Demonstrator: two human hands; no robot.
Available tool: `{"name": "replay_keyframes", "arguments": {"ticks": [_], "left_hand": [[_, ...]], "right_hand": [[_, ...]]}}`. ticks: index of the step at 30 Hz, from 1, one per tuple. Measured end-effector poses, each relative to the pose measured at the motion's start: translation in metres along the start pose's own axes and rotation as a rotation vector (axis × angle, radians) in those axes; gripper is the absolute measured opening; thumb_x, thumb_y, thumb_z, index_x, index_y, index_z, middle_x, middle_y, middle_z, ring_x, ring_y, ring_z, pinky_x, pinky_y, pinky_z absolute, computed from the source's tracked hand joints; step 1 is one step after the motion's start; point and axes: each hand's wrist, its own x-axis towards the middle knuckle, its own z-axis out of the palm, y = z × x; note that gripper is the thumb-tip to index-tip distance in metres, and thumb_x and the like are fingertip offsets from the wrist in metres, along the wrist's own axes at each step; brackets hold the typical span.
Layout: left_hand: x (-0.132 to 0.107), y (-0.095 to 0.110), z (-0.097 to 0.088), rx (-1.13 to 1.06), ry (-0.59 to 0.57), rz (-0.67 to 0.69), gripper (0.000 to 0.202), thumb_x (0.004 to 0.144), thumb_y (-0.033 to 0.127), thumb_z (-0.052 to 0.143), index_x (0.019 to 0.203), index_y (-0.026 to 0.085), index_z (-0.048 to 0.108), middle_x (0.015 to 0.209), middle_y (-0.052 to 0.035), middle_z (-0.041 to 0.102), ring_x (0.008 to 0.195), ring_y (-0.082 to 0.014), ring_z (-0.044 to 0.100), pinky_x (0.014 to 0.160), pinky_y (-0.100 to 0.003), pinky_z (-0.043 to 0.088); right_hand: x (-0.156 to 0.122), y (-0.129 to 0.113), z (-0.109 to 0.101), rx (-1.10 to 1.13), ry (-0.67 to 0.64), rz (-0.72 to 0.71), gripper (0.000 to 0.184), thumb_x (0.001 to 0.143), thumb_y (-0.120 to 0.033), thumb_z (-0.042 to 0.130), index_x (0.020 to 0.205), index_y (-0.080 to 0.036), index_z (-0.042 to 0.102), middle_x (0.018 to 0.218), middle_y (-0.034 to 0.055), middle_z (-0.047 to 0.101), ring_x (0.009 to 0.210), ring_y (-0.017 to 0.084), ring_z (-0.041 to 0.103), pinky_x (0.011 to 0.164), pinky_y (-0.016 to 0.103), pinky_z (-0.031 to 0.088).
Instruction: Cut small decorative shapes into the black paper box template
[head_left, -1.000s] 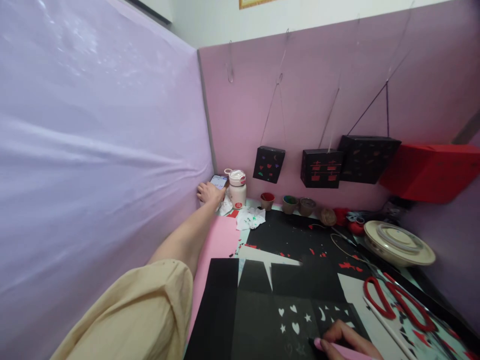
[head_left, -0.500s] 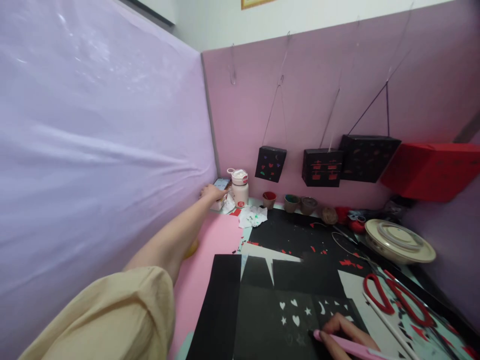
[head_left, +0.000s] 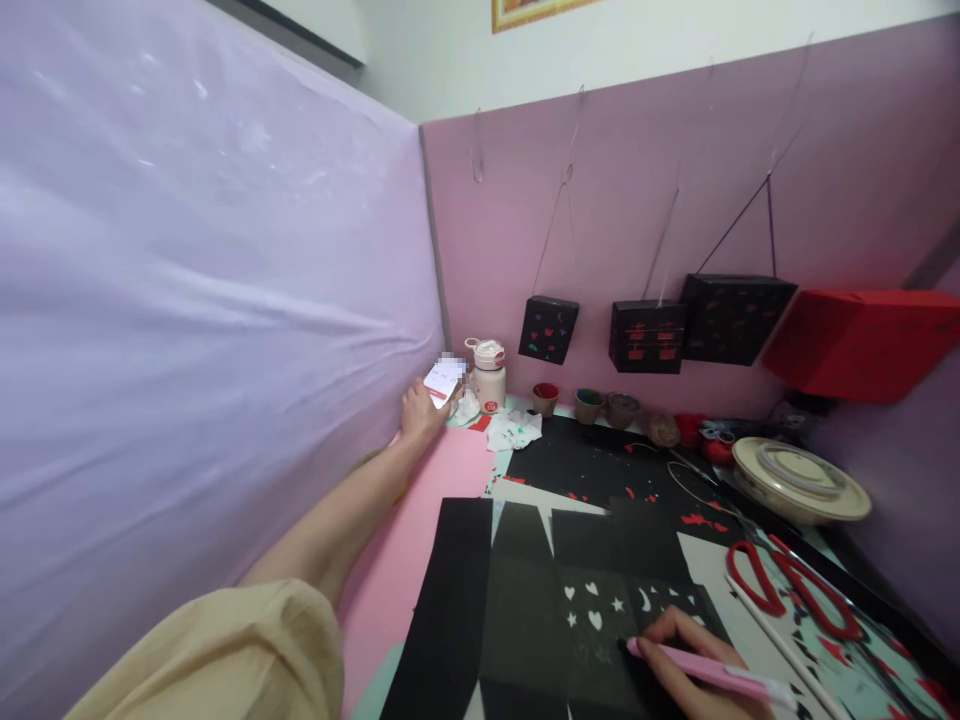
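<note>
My left hand reaches to the far corner by the lilac wall and grips a phone, lifted and tilted with its bright screen showing. A white flask with a red mark stands just right of it. My right hand is at the bottom edge, closed around a pink knife-like pen whose tip rests on black paper. That sheet has small heart, star and moon shapes cut out.
A pink sheet lies left of the black paper. Red scissors and a round cream dish sit at the right. Three small cups line the back wall. Black paper boxes and a red box hang above.
My left hand has picked the phone up from the corner and tilted its screen up. My right hand stays on the black paper with the pen.
</note>
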Motion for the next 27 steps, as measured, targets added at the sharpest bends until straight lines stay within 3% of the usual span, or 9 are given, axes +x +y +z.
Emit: {"name": "replay_keyframes", "arguments": {"ticks": [14, 22, 27], "left_hand": [[-0.001, 0.000, -0.018, -0.025, 0.170, 0.001, 0.043, 0.092, 0.039, 0.058, 0.128, 0.017, 0.052, 0.130, -0.0110, 0.054, 0.114, -0.0251, 0.056, 0.094, -0.048, 0.049], [-0.002, 0.003, -0.024, -0.033, 0.164, -0.009, 0.043, 0.092, 0.039, 0.058, 0.128, 0.017, 0.052, 0.130, -0.0109, 0.054, 0.114, -0.0250, 0.056, 0.094, -0.048, 0.049], [0.002, 0.006, -0.020, -0.023, 0.091, -0.071, 0.041, 0.092, 0.038, 0.058, 0.126, 0.017, 0.054, 0.127, -0.0106, 0.056, 0.111, -0.0239, 0.058, 0.092, -0.046, 0.051]], "right_hand": [[0.002, 0.010, 0.001, 0.002, -0.025, -0.035, 0.032, 0.076, -0.050, 0.064, 0.064, -0.021, 0.057, 0.063, -0.0027, 0.057, 0.062, 0.015, 0.054, 0.057, 0.019, 0.043], [0.001, 0.011, 0.002, -0.019, -0.025, -0.037, 0.033, 0.078, -0.050, 0.062, 0.065, -0.021, 0.055, 0.062, -0.0028, 0.054, 0.062, 0.015, 0.051, 0.056, 0.019, 0.041], [0.001, 0.005, 0.000, -0.011, -0.013, -0.038, 0.031, 0.077, -0.048, 0.063, 0.065, -0.021, 0.056, 0.063, -0.0027, 0.055, 0.062, 0.014, 0.051, 0.056, 0.020, 0.041]]}}
